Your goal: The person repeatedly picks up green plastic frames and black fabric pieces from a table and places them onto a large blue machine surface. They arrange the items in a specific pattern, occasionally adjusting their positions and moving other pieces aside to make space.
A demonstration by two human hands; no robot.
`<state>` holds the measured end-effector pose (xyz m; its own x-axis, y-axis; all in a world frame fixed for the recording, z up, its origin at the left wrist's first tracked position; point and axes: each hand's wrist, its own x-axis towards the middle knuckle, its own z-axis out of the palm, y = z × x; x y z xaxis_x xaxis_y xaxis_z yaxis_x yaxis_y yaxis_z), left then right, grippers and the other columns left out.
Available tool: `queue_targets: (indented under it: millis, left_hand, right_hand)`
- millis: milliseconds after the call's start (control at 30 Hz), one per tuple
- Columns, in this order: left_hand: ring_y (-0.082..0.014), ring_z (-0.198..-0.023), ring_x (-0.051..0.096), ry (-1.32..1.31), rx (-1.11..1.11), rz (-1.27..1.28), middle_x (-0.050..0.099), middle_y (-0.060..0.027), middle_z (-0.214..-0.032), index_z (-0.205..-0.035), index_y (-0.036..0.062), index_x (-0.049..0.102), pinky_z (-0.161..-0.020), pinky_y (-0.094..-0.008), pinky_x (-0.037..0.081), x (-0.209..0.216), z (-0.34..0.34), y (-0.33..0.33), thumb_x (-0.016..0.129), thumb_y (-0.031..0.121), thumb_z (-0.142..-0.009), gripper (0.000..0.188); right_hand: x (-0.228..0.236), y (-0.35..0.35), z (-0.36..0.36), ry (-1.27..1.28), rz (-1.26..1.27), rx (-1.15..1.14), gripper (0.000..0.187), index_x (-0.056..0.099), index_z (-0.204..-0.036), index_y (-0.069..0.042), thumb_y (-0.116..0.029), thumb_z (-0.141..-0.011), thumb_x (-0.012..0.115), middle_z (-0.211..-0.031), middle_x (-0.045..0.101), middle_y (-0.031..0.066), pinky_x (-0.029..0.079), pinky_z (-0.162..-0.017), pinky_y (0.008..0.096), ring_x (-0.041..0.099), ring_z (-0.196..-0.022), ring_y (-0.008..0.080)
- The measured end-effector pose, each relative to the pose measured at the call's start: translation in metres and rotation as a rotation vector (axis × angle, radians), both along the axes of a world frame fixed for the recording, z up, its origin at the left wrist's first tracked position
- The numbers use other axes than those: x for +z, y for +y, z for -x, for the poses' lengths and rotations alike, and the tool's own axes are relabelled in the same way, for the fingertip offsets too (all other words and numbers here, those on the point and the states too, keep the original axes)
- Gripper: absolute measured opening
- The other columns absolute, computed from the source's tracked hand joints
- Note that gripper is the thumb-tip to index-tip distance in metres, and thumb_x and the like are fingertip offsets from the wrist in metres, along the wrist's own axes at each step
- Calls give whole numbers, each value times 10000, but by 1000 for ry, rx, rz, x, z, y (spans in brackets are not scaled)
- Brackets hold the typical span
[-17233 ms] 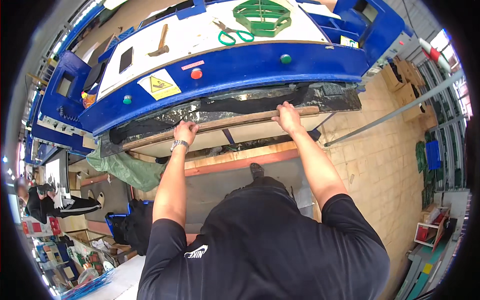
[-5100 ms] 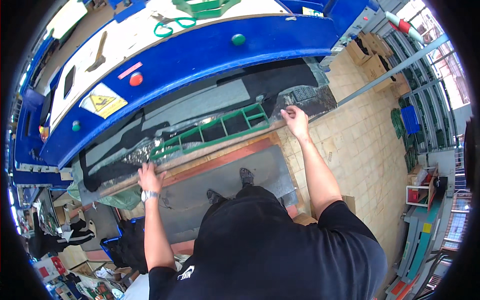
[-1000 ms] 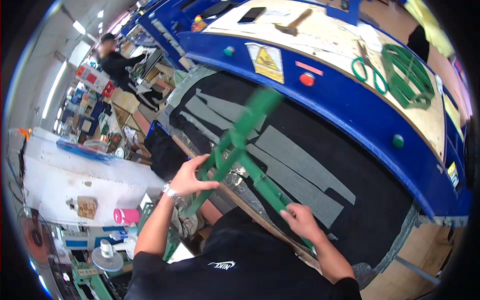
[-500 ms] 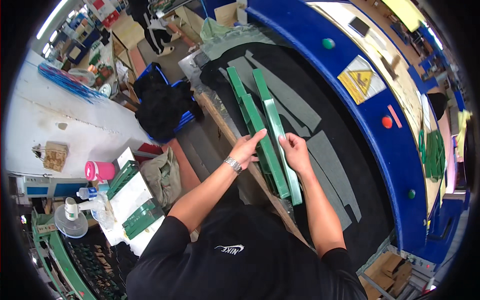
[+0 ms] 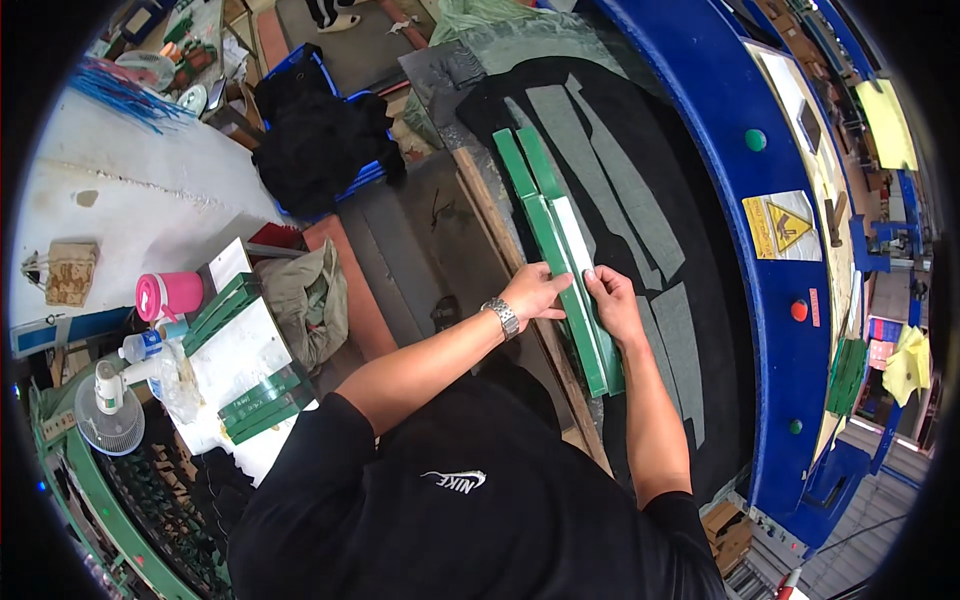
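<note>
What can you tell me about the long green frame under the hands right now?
The green frame is a long, narrow piece of two parallel green bars, rigid-looking, with a pale strip showing near its middle. It lies flat on the dark sheet of the blue machine, running away from the person. The left hand rests on its left edge, the right hand on its right; both press flat, not gripping.

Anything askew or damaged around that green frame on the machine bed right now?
Nothing stands out. The green frame lies flat on the dark sheet, with the left hand and right hand resting on its edges. No tears or spills show there.
</note>
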<state>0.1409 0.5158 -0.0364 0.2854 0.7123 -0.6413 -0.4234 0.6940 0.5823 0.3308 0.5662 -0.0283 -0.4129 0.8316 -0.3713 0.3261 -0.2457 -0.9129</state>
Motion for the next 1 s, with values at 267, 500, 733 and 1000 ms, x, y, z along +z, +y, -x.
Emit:
queue_targets:
  millis: [267, 500, 733, 1000]
  left_hand:
    - [-449, -1347, 481, -407, 136, 82, 501, -103, -1440, -1392, 170, 477, -1005, -816, 336, 2, 4, 3, 657, 322, -1002, 455]
    - [-436, -1399, 419, -312, 353, 163, 469, -172, -1498, -1332, 142, 523, -1075, -781, 255, -30, -47, 18, 714, 254, -964, 429]
    - [-249, -1097, 618, -259, 531, 154, 658, -30, -1119, -1215, 179, 596, -881, -650, 485, -3, -40, -8, 653, 197, -1005, 218]
    - [-220, -1025, 678, -310, 900, -67, 687, -35, -1102, -1154, 137, 641, -938, -587, 522, 73, 26, -123, 697, 194, -981, 191]
  right_hand:
    - [-10, 23, 6, -84, -184, 105, 240, 684, -941, 1, -191, -1044, 582, -791, 607, -53, 426, -653, 247, 501, -745, 48]
    - [-7, 11, 1, -213, -477, 46, 160, 621, -1022, 20, -139, -1014, 630, -849, 638, 34, 471, -698, 264, 560, -776, 98]
    - [31, -16, 23, -100, -546, 134, 213, 631, -1018, 37, -164, -1051, 568, -898, 657, 70, 489, -760, 296, 564, -822, 120]
    - [86, -55, 73, 76, -556, 384, 175, 671, -1116, 25, -79, -976, 651, -955, 616, 34, 470, -743, 247, 560, -814, 98]
